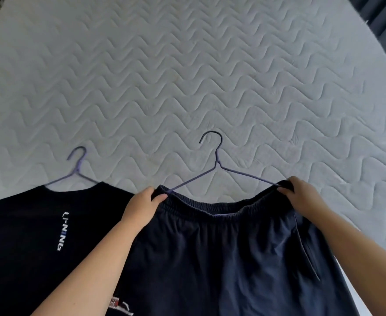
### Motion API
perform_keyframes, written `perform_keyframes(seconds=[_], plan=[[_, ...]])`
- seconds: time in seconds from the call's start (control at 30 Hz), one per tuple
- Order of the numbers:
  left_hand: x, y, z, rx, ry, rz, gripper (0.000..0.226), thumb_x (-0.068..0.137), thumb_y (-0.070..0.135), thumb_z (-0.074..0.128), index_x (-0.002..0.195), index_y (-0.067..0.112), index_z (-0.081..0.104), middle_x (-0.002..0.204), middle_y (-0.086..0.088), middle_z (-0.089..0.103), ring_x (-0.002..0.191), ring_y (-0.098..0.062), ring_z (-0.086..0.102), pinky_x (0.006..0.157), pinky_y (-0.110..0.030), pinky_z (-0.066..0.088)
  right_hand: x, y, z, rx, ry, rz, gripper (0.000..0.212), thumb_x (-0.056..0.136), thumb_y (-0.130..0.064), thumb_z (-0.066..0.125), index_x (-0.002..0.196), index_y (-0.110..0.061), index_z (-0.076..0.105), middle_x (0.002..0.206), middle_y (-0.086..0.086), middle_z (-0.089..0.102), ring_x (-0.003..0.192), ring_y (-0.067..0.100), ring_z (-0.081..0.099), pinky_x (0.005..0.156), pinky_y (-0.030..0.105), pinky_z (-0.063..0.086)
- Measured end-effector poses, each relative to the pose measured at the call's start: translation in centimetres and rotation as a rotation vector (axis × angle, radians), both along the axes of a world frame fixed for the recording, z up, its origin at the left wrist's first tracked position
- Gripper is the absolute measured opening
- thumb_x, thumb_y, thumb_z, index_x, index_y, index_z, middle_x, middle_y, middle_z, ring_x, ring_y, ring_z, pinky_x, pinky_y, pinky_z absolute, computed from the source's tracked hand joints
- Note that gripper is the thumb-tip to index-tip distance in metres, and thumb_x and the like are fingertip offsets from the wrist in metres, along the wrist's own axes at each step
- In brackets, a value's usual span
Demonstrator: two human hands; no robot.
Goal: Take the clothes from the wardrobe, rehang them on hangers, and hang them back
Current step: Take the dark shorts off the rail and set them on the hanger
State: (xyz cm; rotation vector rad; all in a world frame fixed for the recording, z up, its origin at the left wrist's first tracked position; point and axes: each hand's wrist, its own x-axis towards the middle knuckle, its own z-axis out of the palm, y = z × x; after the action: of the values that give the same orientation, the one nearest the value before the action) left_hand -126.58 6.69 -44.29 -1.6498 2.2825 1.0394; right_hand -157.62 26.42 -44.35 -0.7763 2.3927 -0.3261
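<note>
Between both hands [141, 206] [301, 193], shorts waistband [210, 207] (gripped, on hanger [217, 165])

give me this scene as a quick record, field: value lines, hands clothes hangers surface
surface: quilted white mattress
left hand: gripping the left end of the shorts' waistband
right hand: gripping the right end of the waistband
navy shorts: waistband stretched over the hanger's arms
purple hanger: hook pointing away, arms inside the shorts
black shirt: lying left, on a second hanger
step: shorts being fitted on hanger
</note>
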Motion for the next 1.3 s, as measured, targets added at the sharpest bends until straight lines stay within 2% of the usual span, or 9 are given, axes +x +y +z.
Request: perform_keyframes(seconds=[0.2, 0.3, 0.47, 0.6, 0.7, 0.9, 1.07, 1.2, 1.3], plan=[[-4.4, -3.6, -6.4, -0.069, 0.067, 0.129, 0.035, 0.091, 0.041, 0.046, 0.093, 0.008, 0.057, 0.090, -0.008, 0.065, 0.084, -0.024, 0.058, 0.081, -0.040, 0.048, -3.5, -3.9, -5.9, -0.050, -0.023, -0.043, 0.013, 0.092, -0.024, 0.050, 0.090, -0.011, 0.052, 0.107, 0.021, 0.062, 0.100, 0.035, 0.056, 0.074, 0.033, 0.036], [-4.3, -3.5, -8.2, -0.227, 0.071, 0.173, 0.035, 0.088, 0.043, 0.049, 0.086, 0.009, 0.059, 0.088, -0.011, 0.068, 0.076, -0.023, 0.056, 0.075, -0.040, 0.047, -3.9, -4.1, -7.2, -0.098, 0.008, -0.052, 0.013, 0.091, -0.027, 0.052, 0.089, -0.014, 0.055, 0.097, 0.012, 0.061, 0.095, 0.032, 0.056, 0.074, 0.034, 0.038], [-4.0, -3.6, -8.6, -0.242, 0.054, 0.174, 0.043, 0.087, 0.044, 0.050, 0.082, 0.002, 0.058, 0.076, -0.010, 0.065, 0.075, -0.028, 0.057, 0.071, -0.042, 0.047, -3.8, -4.0, -7.0, -0.130, 0.006, -0.087, 0.014, 0.088, -0.030, 0.056, 0.082, -0.017, 0.052, 0.086, 0.007, 0.056, 0.088, 0.028, 0.055, 0.069, 0.031, 0.032], [-4.3, -3.6, -7.3, -0.134, 0.003, 0.147, 0.040, 0.089, 0.042, 0.047, 0.095, 0.003, 0.057, 0.084, -0.007, 0.059, 0.081, -0.022, 0.053, 0.077, -0.038, 0.043, -3.1, -3.8, -6.6, -0.119, 0.020, -0.134, 0.028, 0.087, -0.030, 0.058, 0.103, -0.007, 0.055, 0.108, 0.017, 0.061, 0.105, 0.035, 0.055, 0.077, 0.033, 0.038], [-4.2, -2.8, -5.9, -0.093, -0.073, 0.110, 0.037, 0.090, 0.036, 0.050, 0.113, 0.007, 0.050, 0.116, -0.012, 0.061, 0.109, -0.033, 0.054, 0.091, -0.039, 0.041, -1.9, -2.7, -5.6, -0.162, 0.051, -0.199, 0.039, 0.089, -0.025, 0.055, 0.120, -0.001, 0.049, 0.124, 0.024, 0.049, 0.116, 0.040, 0.046, 0.096, 0.042, 0.037], [-2.8, 4.6, -1.4, -0.275, 0.053, 0.195, 0.054, 0.082, 0.025, 0.064, 0.125, -0.001, 0.045, 0.127, -0.020, 0.052, 0.119, -0.035, 0.046, 0.101, -0.043, 0.036, 3.1, 4.1, -3.0, -0.202, 0.089, -0.321, 0.045, 0.089, -0.012, 0.054, 0.129, 0.005, 0.043, 0.129, 0.031, 0.044, 0.123, 0.042, 0.038, 0.107, 0.044, 0.028], [2.0, 14.8, 2.4, -0.028, 0.220, 0.382, 0.035, 0.087, 0.018, 0.057, 0.120, 0.007, 0.049, 0.120, -0.006, 0.054, 0.111, -0.020, 0.051, 0.093, -0.029, 0.041, 13.5, 13.8, -1.0, -0.094, 0.034, -0.208, 0.045, 0.081, -0.003, 0.061, 0.124, 0.005, 0.050, 0.131, 0.025, 0.047, 0.126, 0.038, 0.040, 0.104, 0.046, 0.033], [6.3, 22.3, 5.0, 0.393, 0.253, 0.884, 0.016, 0.090, 0.016, 0.053, 0.105, 0.012, 0.051, 0.103, -0.002, 0.059, 0.089, -0.016, 0.057, 0.079, -0.029, 0.040, 21.5, 20.5, 1.0, -0.093, -0.109, -0.113, 0.040, 0.079, -0.005, 0.055, 0.117, 0.007, 0.055, 0.118, 0.026, 0.056, 0.115, 0.028, 0.044, 0.098, 0.031, 0.031], [9.3, 26.7, 6.4, 0.586, 0.259, 1.144, 0.010, 0.091, 0.013, 0.049, 0.083, 0.015, 0.053, 0.086, -0.001, 0.059, 0.075, -0.010, 0.058, 0.071, -0.029, 0.037, 24.9, 23.3, 3.5, 0.084, -0.321, 0.031, 0.041, 0.086, -0.008, 0.053, 0.127, -0.004, 0.048, 0.125, 0.014, 0.050, 0.121, 0.031, 0.045, 0.099, 0.035, 0.035]])
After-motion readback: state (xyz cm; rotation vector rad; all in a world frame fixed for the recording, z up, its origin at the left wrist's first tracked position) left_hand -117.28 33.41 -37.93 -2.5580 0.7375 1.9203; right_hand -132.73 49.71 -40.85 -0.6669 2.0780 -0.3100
